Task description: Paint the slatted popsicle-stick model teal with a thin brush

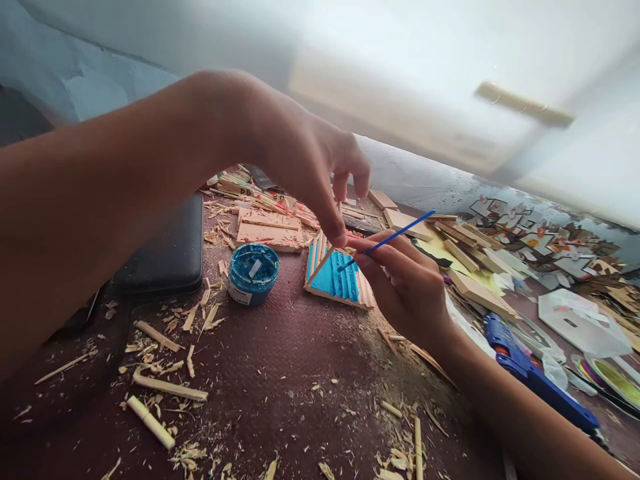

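My left hand [305, 147] reaches over from the left, its thumb and a finger closed on a thin wooden stick [321, 266] that slants down across a small wooden block [367, 299]. The block has a ridged top, partly coated in bright blue paint, with bare wood along its edges. In my right hand [410, 280] is a slim blue stick [400, 233], pinched between thumb and fingers. Its lower end meets the painted ridges. To the left of the block stands an open jar of blue paint [254, 273], with a pale scrap inside.
Wood shavings and offcuts [170, 390] litter the dark red tabletop [280, 373]. A black case [160, 253] lies at left, a pinkish board [270, 230] behind the jar. At right are a blue glue gun [540, 377], wood blocks [483, 293] and a white plastic piece [580, 320].
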`<state>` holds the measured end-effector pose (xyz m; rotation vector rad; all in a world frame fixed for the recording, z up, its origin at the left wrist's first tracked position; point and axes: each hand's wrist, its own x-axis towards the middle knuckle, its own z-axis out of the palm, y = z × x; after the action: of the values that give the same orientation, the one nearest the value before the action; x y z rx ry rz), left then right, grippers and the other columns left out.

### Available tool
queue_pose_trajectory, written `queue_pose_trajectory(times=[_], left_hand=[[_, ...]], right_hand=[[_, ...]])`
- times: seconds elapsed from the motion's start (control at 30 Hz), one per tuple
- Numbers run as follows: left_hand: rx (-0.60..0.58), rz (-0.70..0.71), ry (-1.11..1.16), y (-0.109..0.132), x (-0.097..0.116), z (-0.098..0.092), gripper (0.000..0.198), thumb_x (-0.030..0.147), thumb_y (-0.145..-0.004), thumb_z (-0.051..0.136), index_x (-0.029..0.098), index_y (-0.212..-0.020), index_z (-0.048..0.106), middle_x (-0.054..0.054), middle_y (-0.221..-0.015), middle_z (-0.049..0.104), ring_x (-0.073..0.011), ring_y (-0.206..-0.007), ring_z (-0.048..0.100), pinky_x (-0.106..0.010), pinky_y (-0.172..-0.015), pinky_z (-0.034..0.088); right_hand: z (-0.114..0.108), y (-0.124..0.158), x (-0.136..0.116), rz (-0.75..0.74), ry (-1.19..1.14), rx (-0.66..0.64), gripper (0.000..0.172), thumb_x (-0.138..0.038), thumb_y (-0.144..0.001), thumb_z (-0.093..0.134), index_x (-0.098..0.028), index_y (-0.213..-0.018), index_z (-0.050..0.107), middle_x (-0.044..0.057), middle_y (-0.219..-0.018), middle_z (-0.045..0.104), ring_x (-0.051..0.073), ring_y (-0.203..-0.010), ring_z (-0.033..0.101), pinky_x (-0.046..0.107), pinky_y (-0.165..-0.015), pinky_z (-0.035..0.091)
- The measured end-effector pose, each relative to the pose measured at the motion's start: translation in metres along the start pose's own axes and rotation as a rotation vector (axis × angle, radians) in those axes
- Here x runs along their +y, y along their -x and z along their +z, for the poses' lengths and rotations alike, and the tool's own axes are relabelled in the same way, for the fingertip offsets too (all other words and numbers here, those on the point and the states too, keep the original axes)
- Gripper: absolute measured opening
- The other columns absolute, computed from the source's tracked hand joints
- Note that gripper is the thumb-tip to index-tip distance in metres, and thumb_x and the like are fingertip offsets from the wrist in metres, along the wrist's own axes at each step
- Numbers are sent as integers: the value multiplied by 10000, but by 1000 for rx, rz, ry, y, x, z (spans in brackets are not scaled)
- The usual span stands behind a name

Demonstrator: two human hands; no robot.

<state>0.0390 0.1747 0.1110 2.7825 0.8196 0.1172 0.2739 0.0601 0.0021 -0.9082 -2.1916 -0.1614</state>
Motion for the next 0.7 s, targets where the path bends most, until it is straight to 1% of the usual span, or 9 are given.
queue_pose_trajectory(times=[0.07, 0.17, 0.27, 0.37, 0.43, 0.57, 0.7], left_hand=[[13, -17, -3, 2, 4, 0, 881, 760, -604, 830, 406, -1389, 639, 45, -1301, 729, -254, -1089, 698, -490, -1064, 537], [26, -23, -8, 5, 8, -1, 840, 744, -624, 833, 396, -1367, 653, 51, -1284, 736, -244, -1047, 706, -507, -1083, 525], [37, -21, -11, 6, 8, -1, 809, 763, -648, 807, 397, -1355, 661, 53, -1259, 744, -244, -1018, 716, -526, -1089, 518], [18, -8, -6, 3, 4, -1, 845, 760, -618, 821, 427, -1374, 642, 59, -1290, 731, -252, -1073, 706, -485, -1048, 543], [3, 0, -3, 1, 1, -1, 874, 763, -608, 822, 426, -1391, 630, 53, -1315, 718, -257, -1108, 695, -461, -1033, 549], [-5, 10, 4, -1, -3, 0, 924, 801, -598, 800, 401, -1411, 619, 48, -1342, 700, -271, -1155, 679, -448, -1058, 534], [-4, -14, 12, 2, 0, 0, 931, 787, -595, 808, 396, -1420, 624, 34, -1352, 699, -280, -1163, 683, -465, -1099, 507]], right_hand=[[0, 0, 0, -5, -2, -12, 340, -138, -1032, 614, -297, -1301, 749, 47, -996, 712, 199, -911, 688, 357, -741, 560], [0, 0, -1, -4, -34, -33, 346, -128, -1035, 605, -295, -1304, 745, 42, -984, 699, 188, -894, 676, 342, -726, 545], [0, 1, -2, -1, -48, -18, 364, -117, -1027, 617, -308, -1309, 747, 36, -987, 699, 183, -893, 671, 338, -725, 533], [0, 1, -1, 10, -30, 18, 370, -122, -1023, 628, -317, -1311, 753, 37, -985, 704, 187, -887, 677, 346, -718, 528], [0, 1, 1, 19, -7, 24, 342, -133, -1026, 628, -306, -1287, 765, 40, -970, 703, 189, -877, 678, 350, -712, 525], [0, -1, 3, 33, 24, 4, 260, -138, -1031, 619, -261, -1189, 784, 44, -949, 687, 191, -892, 675, 348, -727, 529], [0, -1, 2, 25, -1, 1, 276, -122, -1026, 625, -266, -1200, 784, 32, -931, 686, 179, -882, 679, 333, -725, 526]])
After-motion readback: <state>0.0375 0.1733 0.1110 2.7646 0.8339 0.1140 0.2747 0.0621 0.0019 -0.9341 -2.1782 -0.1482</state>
